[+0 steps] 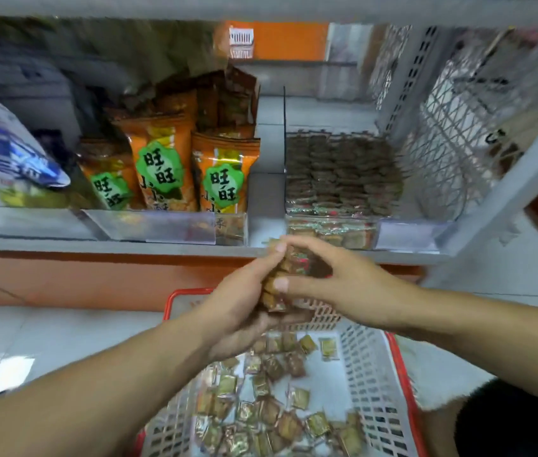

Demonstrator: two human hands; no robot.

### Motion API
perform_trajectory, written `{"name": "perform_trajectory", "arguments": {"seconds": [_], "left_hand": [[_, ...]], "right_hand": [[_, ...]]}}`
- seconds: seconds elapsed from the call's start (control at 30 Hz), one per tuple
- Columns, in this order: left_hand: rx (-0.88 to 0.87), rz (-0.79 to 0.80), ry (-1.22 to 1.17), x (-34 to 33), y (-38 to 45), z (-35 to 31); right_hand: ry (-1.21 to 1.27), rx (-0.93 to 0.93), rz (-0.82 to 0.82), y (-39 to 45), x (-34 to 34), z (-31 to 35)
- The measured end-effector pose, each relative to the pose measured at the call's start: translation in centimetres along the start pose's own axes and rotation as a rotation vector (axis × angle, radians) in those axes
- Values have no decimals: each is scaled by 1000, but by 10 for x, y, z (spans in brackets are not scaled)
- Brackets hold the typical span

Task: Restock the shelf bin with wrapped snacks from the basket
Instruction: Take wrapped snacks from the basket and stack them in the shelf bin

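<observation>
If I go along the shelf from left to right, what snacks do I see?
A white and blue plastic bag → orange snack packets with green labels → the clear-fronted bin of small brown wrapped snacks → a white wire mesh basket.

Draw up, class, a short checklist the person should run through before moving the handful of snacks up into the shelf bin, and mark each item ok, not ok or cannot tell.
1. Snacks held securely: ok. The left hand and right hand both grip a stack of wrapped snacks.
2. Stack squared up and tidy: cannot tell, as fingers cover much of it.
3. Shelf bin has room: cannot tell. Rows of snacks fill it, and their height against the wall is unclear.
4. Path from hands to bin unobstructed: ok, only the clear front lip lies between.
5. More stock left in the basket: ok, many loose snacks lie on its floor.
</observation>
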State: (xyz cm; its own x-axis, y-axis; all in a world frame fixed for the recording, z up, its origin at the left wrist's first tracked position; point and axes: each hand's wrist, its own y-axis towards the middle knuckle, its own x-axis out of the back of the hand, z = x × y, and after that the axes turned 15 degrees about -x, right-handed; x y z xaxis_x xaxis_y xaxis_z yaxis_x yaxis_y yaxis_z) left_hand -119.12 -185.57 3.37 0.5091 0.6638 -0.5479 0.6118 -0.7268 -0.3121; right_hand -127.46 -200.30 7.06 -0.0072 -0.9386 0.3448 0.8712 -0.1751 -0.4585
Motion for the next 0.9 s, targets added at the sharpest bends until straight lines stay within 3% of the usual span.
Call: {"name": "perform_trajectory", "arguments": {"seconds": [0.1, 0.27, 0.37, 0.53, 0.63, 0.8, 0.9], "left_hand": [[-86, 93, 102, -4, -16, -39], [-121, 132, 99, -1, -19, -55], [-97, 160, 107, -4, -12, -51], [-178, 166, 183, 4, -2, -44], [-232, 152, 274, 8, -2, -45], [-292, 168, 311, 8, -9, -46], [-350, 162, 383, 7, -15, -48]], "right_hand": [[106, 124, -2, -7, 16, 17], [-116, 277, -74, -7, 22, 19], [-258, 396, -217, -5, 21, 14], [173, 260, -23, -4, 19, 12], [484, 242, -80, 3, 14, 12], [619, 55, -123, 4, 18, 18], [635, -105, 23, -1, 20, 21]]}}
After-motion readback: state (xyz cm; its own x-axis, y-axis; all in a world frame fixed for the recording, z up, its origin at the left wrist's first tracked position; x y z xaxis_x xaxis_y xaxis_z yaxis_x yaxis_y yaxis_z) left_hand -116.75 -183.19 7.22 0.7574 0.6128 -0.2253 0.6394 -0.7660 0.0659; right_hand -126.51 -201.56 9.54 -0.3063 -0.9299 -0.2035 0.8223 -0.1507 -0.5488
